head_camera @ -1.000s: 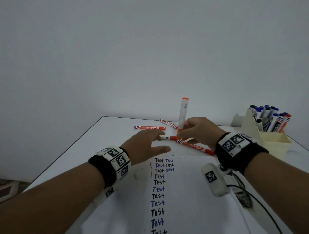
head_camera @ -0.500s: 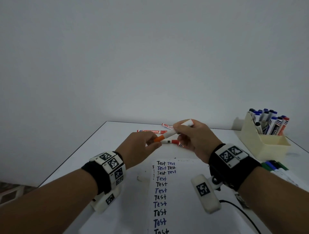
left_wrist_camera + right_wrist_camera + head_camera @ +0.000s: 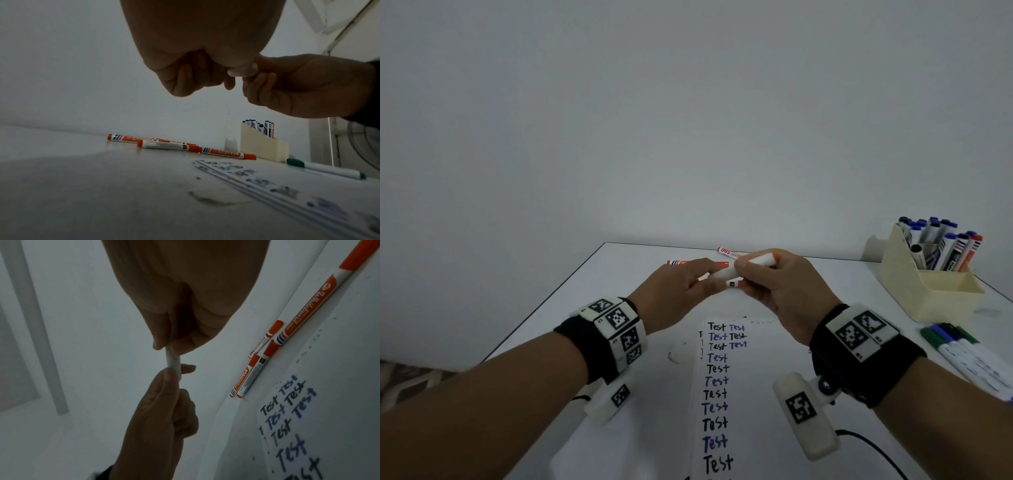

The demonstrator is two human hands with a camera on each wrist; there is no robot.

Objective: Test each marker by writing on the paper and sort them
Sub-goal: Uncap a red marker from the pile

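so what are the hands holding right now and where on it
Both hold one white marker above the table. The right hand grips the barrel toward its orange-tipped end; the left hand pinches the opposite end, which its fingers hide.

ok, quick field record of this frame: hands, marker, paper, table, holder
left hand: grips one end of the white marker
right hand: grips the other end
white marker: held above the table, orange end by the right hand
paper: rows of "Test" in black and blue
orange markers: lying on the table beyond the paper
holder: blue, black and red markers upright at its back
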